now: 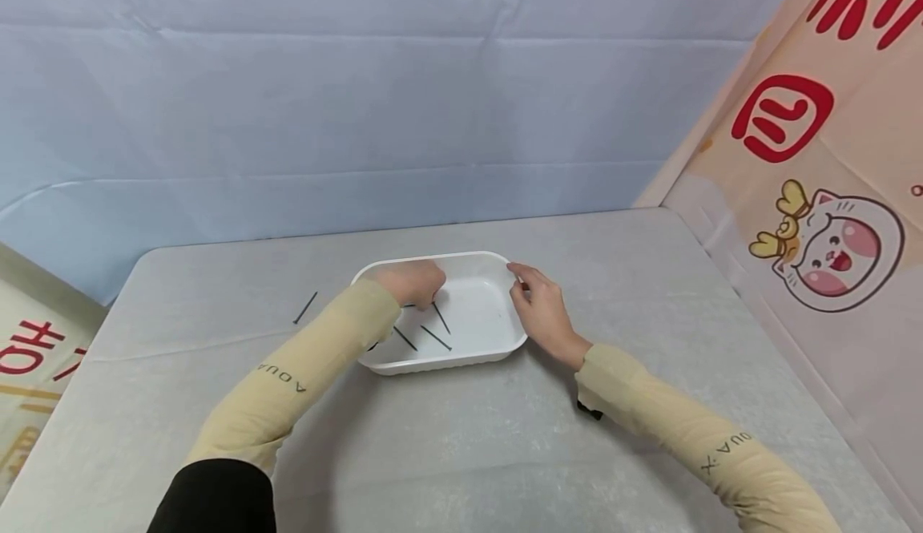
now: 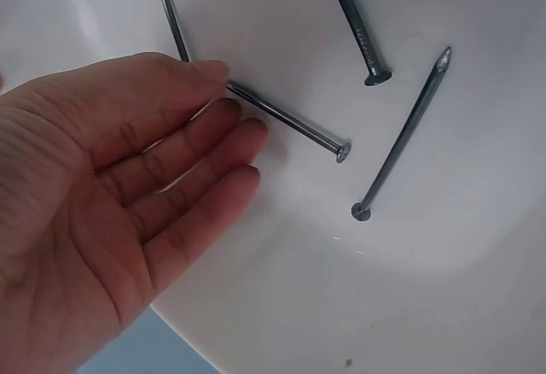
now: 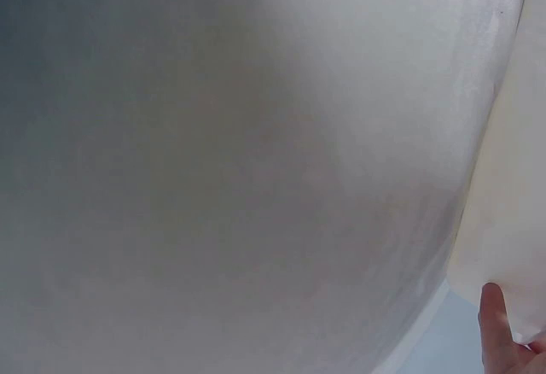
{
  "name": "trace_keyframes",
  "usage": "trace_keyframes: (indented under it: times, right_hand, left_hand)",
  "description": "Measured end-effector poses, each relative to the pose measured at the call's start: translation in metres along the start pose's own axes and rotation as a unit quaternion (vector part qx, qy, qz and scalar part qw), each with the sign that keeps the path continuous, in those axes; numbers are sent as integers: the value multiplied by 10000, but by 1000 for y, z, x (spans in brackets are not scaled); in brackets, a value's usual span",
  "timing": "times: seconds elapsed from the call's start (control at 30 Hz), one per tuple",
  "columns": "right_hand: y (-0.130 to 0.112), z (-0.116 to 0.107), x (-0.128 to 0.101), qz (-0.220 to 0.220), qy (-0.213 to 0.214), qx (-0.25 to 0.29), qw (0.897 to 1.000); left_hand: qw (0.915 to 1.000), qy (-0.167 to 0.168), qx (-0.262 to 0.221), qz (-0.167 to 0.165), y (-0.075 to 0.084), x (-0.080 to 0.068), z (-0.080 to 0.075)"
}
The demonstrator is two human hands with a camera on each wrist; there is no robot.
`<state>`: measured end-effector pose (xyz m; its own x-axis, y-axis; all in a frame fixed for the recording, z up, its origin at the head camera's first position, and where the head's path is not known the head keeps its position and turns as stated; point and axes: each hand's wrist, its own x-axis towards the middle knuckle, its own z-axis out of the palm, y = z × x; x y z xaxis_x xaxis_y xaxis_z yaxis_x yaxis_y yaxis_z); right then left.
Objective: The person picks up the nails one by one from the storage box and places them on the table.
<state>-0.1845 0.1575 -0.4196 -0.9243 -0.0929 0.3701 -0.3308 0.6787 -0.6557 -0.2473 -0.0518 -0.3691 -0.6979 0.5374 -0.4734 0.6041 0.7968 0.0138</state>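
My left hand reaches into a white plastic tray on the table. In the left wrist view its thumb and fingertips pinch a steel nail close to one end, with the flat head pointing away from the hand. Beside that lies another nail, and several more, such as one nail, rest on the tray floor. My right hand holds the tray's right end at the rim, thumb on the inner side. In the right wrist view a finger lies against the tray's outer wall.
A single nail lies on the grey-covered table, left of the tray. Behind the table hangs a pale blue cloth. At the right stands a printed banner with red characters and a cartoon animal.
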Motion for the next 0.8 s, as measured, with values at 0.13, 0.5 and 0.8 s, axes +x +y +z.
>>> trace_keyframes:
  times: [0.13, 0.5, 0.8]
  right_hand:
    - [0, 0, 0, 13, -5, 10, 10000]
    - [0, 1, 0, 65, -20, -44, 10000]
    - [-2, 0, 0, 55, 4, -35, 10000]
  left_hand:
    - [9999, -46, 120, -77, 1, 0, 1]
    - [9992, -71, 321, -221, 3, 1, 5]
    - [9996, -75, 221, -167, 3, 1, 4]
